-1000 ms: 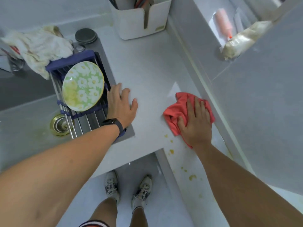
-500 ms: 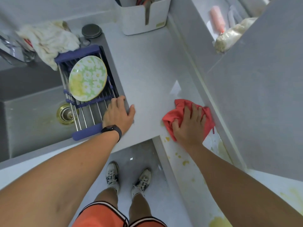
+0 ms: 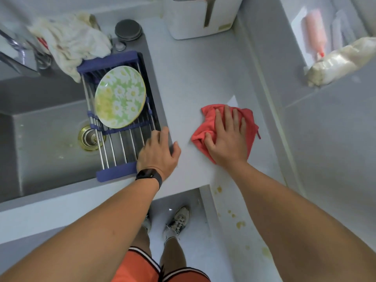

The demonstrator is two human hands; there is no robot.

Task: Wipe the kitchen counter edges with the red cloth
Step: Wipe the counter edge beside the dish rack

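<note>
Compared with half a second earlier, right hand [image 3: 227, 139] and red cloth [image 3: 211, 127] have shifted away from the counter's front corner toward the middle of the counter [image 3: 193, 82], leaving the yellow spots [image 3: 218, 189] at 6 o'clock of the cloth exposed. Right hand lies flat on the crumpled cloth, fingers spread and nearly straight, pressing it onto the surface; cloth edges protrude at 12, 3 and 9 o'clock of the hand. Left hand [image 3: 158, 153], with a black wristband [image 3: 149, 176], rests with loosely extended fingers at the sink's [image 3: 40, 139] right rim, fingertips touching the blue-framed drying rack [image 3: 114, 137]; it holds nothing. At 9 o'clock of the cloth, the rack spans the sink and carries a tilted green floral plate [image 3: 120, 96]. A pale rag [image 3: 71, 43] lies at 11 o'clock of the plate, touching the rack's far bar. A white container [image 3: 199, 17] stands at 12 o'clock of the cloth, well apart. Further yellow spots [image 3: 241, 223] mark the counter strip beneath the right forearm. Shoes [image 3: 178, 220] appear on the floor at 6 o'clock.
</note>
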